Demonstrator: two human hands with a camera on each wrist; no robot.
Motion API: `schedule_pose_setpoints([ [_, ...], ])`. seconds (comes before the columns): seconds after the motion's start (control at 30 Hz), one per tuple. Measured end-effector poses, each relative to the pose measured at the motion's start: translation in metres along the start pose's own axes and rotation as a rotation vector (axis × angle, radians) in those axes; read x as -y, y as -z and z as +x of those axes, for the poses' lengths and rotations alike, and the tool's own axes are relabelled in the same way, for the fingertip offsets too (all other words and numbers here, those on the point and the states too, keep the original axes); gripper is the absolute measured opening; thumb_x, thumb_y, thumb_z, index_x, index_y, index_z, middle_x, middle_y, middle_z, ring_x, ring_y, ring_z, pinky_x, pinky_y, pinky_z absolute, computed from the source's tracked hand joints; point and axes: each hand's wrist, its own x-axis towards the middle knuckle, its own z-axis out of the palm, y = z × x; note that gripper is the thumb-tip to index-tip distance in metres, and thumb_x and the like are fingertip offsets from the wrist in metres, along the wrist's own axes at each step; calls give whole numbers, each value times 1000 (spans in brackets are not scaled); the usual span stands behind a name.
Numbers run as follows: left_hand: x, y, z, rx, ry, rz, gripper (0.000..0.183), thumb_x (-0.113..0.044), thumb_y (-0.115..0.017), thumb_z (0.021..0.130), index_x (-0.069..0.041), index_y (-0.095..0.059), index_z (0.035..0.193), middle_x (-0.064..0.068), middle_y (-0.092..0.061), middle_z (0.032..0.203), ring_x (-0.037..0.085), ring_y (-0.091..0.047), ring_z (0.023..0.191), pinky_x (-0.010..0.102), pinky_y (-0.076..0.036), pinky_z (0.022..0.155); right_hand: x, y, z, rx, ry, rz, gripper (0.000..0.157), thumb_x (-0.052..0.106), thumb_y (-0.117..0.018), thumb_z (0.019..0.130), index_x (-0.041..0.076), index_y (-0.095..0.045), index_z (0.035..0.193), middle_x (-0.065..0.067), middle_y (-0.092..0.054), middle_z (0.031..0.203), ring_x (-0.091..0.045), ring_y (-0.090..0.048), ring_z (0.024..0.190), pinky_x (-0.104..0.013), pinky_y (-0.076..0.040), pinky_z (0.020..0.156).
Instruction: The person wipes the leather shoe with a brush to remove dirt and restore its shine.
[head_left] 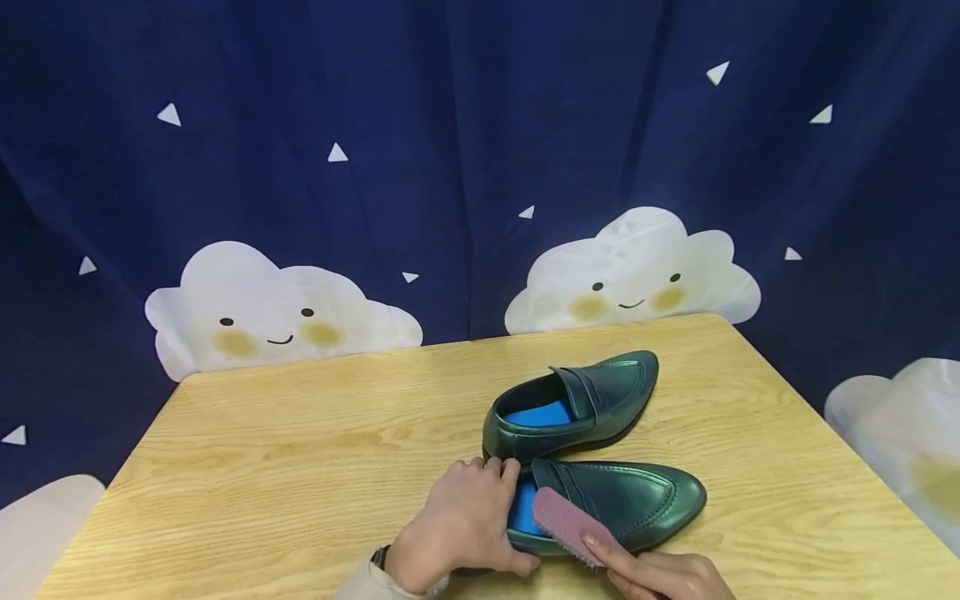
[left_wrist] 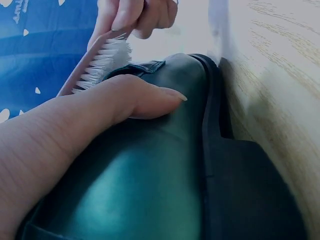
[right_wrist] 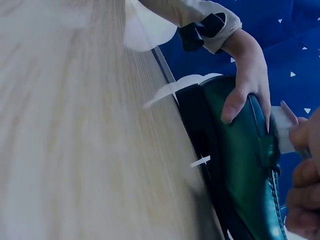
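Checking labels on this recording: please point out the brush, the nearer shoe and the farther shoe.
Brush [head_left: 572, 522]: head view, on its pink back.
Nearer shoe [head_left: 630, 502]: head view, on top of its front part.
Farther shoe [head_left: 582, 395]: head view, on the strap across its top.

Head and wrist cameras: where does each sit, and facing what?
Head: on the head, facing forward and down at far shoe, near shoe, left hand, right hand.
Left: on that wrist, facing along near shoe toward brush; both hands show.
Right: on that wrist, facing near shoe; both hands show.
Both wrist views share near shoe.
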Motion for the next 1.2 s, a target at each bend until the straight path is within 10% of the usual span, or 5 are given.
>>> schedule_pose_setpoints([
  [0.23,1,0,-1,-13,2,5,91,-77,-70,60,-14,-50,122,6,-61,105,20,-58,91,33,-48,77,-1,4,2,-44,-236,-169,62,-1,-77,73,25,-64,128,30,-34,61,13,-29,49,-7,-28,48],
  [0.43,0,-2,-2,-30,-7,13,90,-77,-69,60,-13,-51,121,6,-62,105,20,-59,91,33,-48,75,2,3,-1,0,-51,-42,67,-6,-77,71,17,-61,131,26,-36,63,17,-29,55,-2,-24,50],
  [0.67,0,-3,-3,-73,-4,19,88,-76,-70,60,-13,-52,117,5,-62,98,20,-59,85,32,-48,72,0,8,3,-43,-227,-276,63,2,-80,71,27,-65,126,31,-27,60,11,-26,49,-6,-25,48],
  [0.9,1,-3,-5,-76,-12,42,89,-77,-69,60,-13,-52,119,6,-63,102,19,-60,86,32,-48,72,-2,5,-2,0,1,-125,72,-5,-80,66,17,-61,132,25,-26,63,16,-23,53,-2,-20,48],
  [1.2,-4,-7,-10,-131,45,59,91,-76,-67,61,-8,-54,120,9,-64,103,21,-59,83,35,-49,72,-2,9,2,-32,-172,-305,70,5,-81,69,28,-60,132,29,-21,61,12,-25,49,-6,-22,48],
])
